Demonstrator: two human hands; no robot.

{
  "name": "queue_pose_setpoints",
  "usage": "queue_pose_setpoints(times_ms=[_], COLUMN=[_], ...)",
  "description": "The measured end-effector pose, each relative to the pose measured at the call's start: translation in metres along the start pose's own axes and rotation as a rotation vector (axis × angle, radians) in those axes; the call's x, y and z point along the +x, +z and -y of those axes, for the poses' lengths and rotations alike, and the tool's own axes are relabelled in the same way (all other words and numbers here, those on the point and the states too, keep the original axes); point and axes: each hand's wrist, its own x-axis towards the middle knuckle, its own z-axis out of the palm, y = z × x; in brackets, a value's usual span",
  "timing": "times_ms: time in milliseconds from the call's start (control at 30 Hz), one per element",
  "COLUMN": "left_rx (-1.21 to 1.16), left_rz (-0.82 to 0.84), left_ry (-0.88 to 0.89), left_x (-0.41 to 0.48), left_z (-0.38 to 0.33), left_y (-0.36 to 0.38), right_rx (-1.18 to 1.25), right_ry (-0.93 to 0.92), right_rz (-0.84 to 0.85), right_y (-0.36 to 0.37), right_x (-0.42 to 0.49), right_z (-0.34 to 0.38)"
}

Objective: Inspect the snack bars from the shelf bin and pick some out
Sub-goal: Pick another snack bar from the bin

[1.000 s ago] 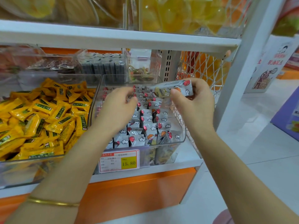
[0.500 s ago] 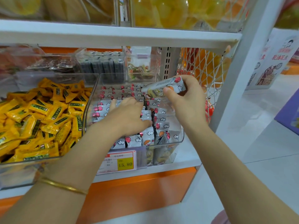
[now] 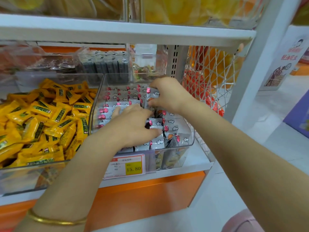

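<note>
A clear plastic bin (image 3: 192, 138) on the shelf holds several silver snack bars (image 3: 121, 96) printed with clouds and red marks. My left hand (image 3: 133, 125) lies palm down on the bars in the middle of the bin, fingers stretched toward the back left. Over the bin's back right, my right hand (image 3: 169, 95) pinches one silver bar (image 3: 151, 96) between thumb and fingers, low among the other bars. My hands hide the bars beneath them.
A bin of yellow wrapped snacks (image 3: 41, 118) sits to the left, a bin of dark packets (image 3: 107, 64) behind. A 15.80 price tag (image 3: 128, 166) hangs in front. The upper shelf (image 3: 117, 32) runs close overhead. A white net basket (image 3: 210, 72) is on the right.
My right hand has come down with the bar from above the bin to the bin's back right. My left hand has settled flatter onto the bars.
</note>
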Motion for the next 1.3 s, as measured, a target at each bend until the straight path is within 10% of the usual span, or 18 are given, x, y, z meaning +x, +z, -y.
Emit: queue_pose_setpoints(times_ms=[367, 1300], left_rx=[0.011, -0.14], left_rz=[-0.035, -0.072], left_ry=[0.019, -0.007], left_x=[-0.011, -0.015], left_z=[0.015, 0.016], left_y=[-0.017, -0.018], right_rx=[-0.098, -0.033], right_ry=[-0.078, 0.017], right_rz=[0.361, 0.011], right_y=[0.011, 0.015], right_x=[0.018, 0.028], right_z=[0.004, -0.002])
